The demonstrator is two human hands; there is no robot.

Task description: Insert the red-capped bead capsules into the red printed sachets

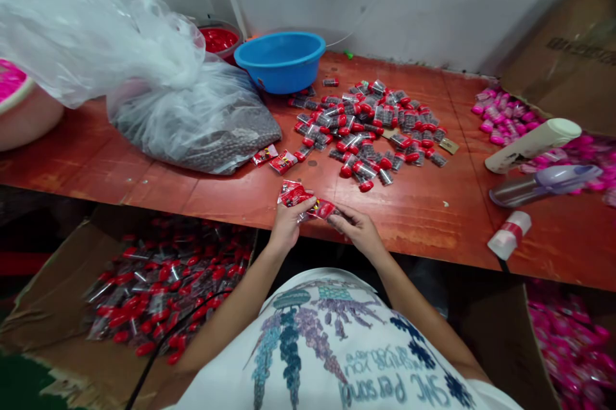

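Well, in the head view I see the left hand [287, 225] gripping flat, shiny red packets [293, 195], the right hand [359, 228] pinching one, near the long red table [409, 224]'s edge; loose fingers could drop it (slippery, I guess).

The person wears a white shirt [385, 333] with a large print on its front. At the left, a grey-teal oval [291, 298] sits above beaded strands in light blue [266, 349], deep blue [290, 352] and mauve [321, 341]. Beside it, a pale green patterned band [335, 292] trails purple tendrils [347, 318]. Navy flower shapes [422, 353] run down the right. Grey-blue lettering [389, 387] stands near them; "Person" is legible, the rest hard to read. Both forearms [253, 291] and hands [357, 228] are bare.
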